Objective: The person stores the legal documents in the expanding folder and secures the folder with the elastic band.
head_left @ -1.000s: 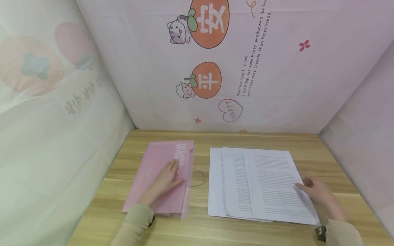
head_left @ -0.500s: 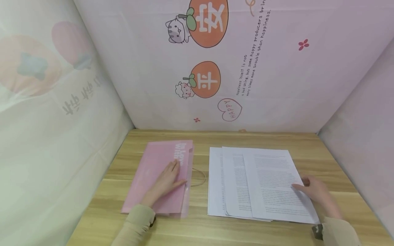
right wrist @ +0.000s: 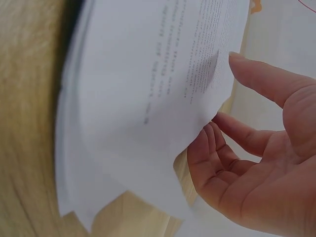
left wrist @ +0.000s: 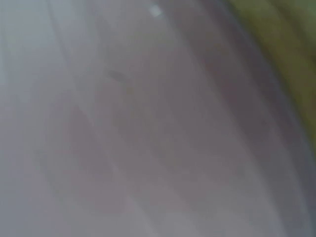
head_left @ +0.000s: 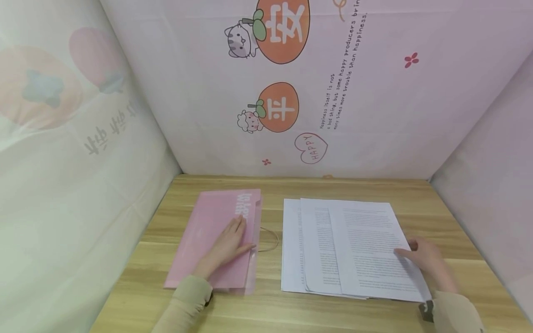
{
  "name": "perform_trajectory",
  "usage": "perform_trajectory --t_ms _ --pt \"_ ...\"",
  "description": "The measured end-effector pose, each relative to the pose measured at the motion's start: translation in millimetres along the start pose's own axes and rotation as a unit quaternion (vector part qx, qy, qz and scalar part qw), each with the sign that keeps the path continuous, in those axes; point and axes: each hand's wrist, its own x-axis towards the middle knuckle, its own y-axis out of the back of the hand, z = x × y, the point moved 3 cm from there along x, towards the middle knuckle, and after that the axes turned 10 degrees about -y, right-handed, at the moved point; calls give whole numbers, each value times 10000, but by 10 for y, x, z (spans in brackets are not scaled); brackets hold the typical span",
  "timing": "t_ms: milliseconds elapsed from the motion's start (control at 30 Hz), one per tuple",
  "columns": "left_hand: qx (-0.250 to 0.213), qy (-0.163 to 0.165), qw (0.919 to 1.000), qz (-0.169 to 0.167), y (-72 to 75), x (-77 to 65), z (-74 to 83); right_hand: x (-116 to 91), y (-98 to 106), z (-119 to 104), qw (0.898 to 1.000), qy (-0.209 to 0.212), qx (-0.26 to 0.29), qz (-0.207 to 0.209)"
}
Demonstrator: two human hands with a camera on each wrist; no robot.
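A pink plastic folder with white lettering lies on the left of the wooden table. Across its right part rests my left hand, fingers extended and the thumb pointing right over its flap. The left wrist view is filled by blurred pink plastic. To the right lie overlapping printed paper sheets. At their right edge is my right hand, thumb over the top sheet and fingers curled around the edge. In the right wrist view the sheets' edge bends up by the fingertips.
A thin looped cord sticks out of the folder's right side. Wooden tabletop shows around both. A white cloth with cartoon prints stands behind the table, with pale cloth walls at the sides.
My left hand has slid slightly right across the folder. The right thumb has shifted a little left over the top sheet. Folder and sheets stay in place.
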Motion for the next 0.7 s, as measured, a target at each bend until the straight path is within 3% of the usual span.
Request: perform_trajectory --t_ms 333,700 --pt "-107 -39 9999 13 13 64 49 33 -12 -9 9997 -228 -28 23" --pt "-151 100 9996 -213 -62 87 38 87 -58 36 9983 -567 142 -63"
